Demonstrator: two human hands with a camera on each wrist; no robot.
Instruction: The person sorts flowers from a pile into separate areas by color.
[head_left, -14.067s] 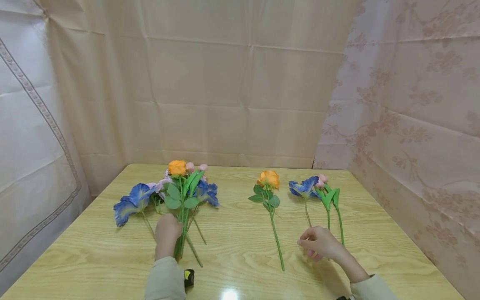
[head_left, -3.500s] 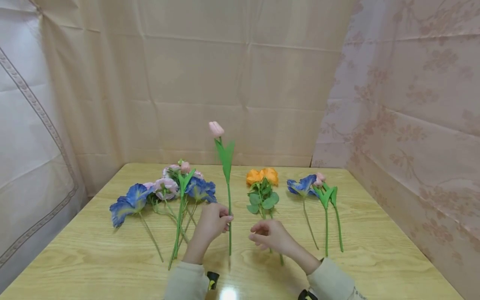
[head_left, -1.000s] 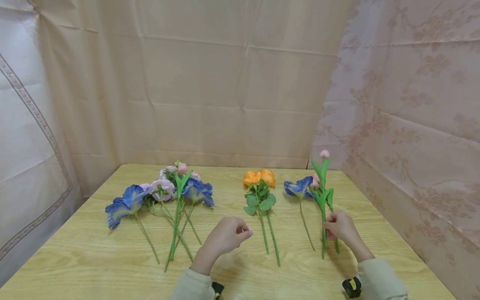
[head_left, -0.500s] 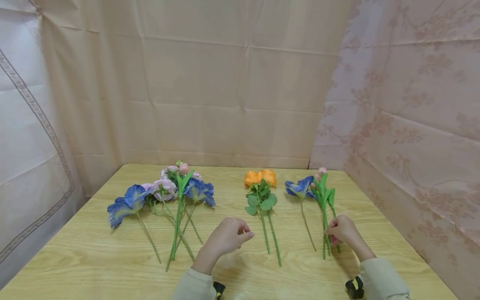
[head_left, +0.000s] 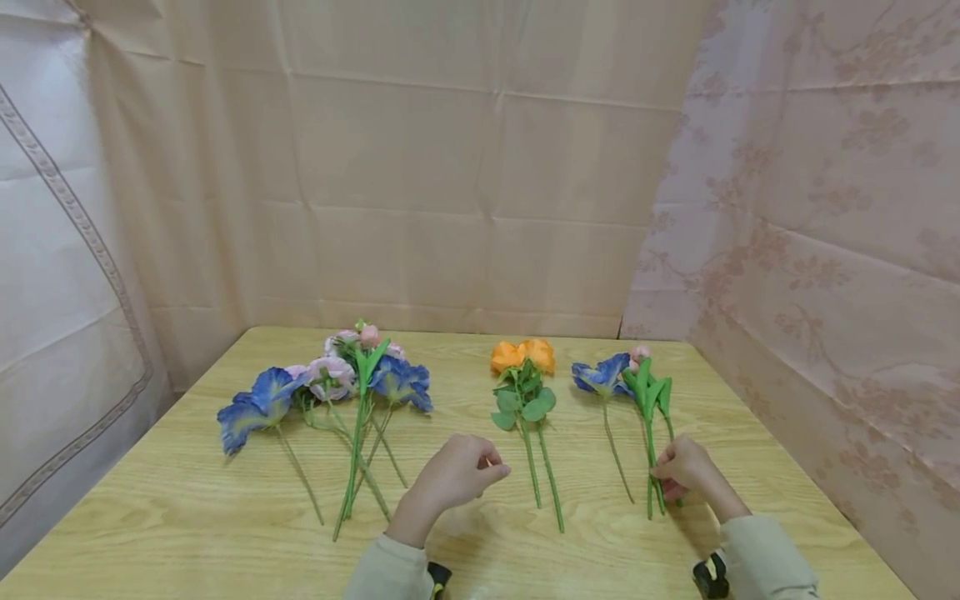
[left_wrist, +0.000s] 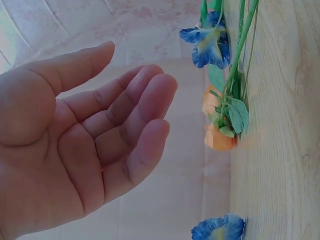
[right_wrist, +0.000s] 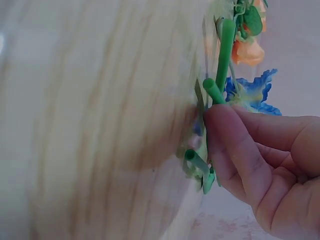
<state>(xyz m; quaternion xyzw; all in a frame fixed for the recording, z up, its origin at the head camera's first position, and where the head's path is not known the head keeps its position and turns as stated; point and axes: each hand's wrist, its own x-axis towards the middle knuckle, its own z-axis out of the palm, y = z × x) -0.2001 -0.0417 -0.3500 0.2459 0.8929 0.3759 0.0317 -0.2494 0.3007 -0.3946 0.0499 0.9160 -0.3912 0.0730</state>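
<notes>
My right hand [head_left: 686, 468] pinches the green stem of a pink tulip [head_left: 641, 387] between thumb and fingers, low over the right side of the table. In the right wrist view that tulip stem [right_wrist: 212, 90] comes out at the fingertips, with other green stems close by. Two more tulips and a blue flower [head_left: 603, 377] lie beside it; the pink heads partly hide one another. My left hand [head_left: 456, 473] hovers above the table's middle, its fingers loosely bent. Nothing is in its palm [left_wrist: 75, 150].
Two orange roses [head_left: 522, 357] lie side by side in the middle. On the left is a crossed group of blue flowers [head_left: 258, 404], light-purple flowers [head_left: 332, 379] and a green-leaved tulip [head_left: 367, 362]. Curtains [head_left: 450, 208] hang around the wooden table [head_left: 187, 500].
An orange rose has left the left group for the middle. A tulip has gone from there through my left hand to my right, which has just lowered it among the right-hand flowers.
</notes>
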